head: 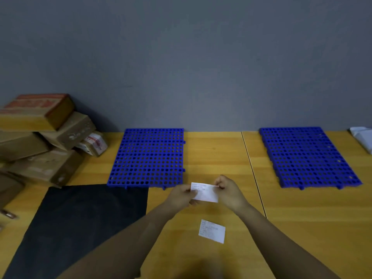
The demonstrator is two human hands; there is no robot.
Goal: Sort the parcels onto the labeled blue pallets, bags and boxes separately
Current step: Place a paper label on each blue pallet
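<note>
Two bare blue pallets lie on the wooden table, the left pallet (148, 158) and the right pallet (308, 157). Between them, near the front, I hold a white paper label (205, 193) above the table. My left hand (181, 196) pinches its left edge and my right hand (227, 191) pinches its upper right corner. A second white label (211, 231) lies flat on the table below my hands. Cardboard boxes (40, 133) are piled at the far left. A black bag (80, 224) lies flat at the front left. White bags (362, 137) show at the far right edge.
A grey wall rises behind the table. A dark seam (252, 172) runs front to back between two tabletops. A small box with red print (93, 143) leans against the box pile beside the left pallet.
</note>
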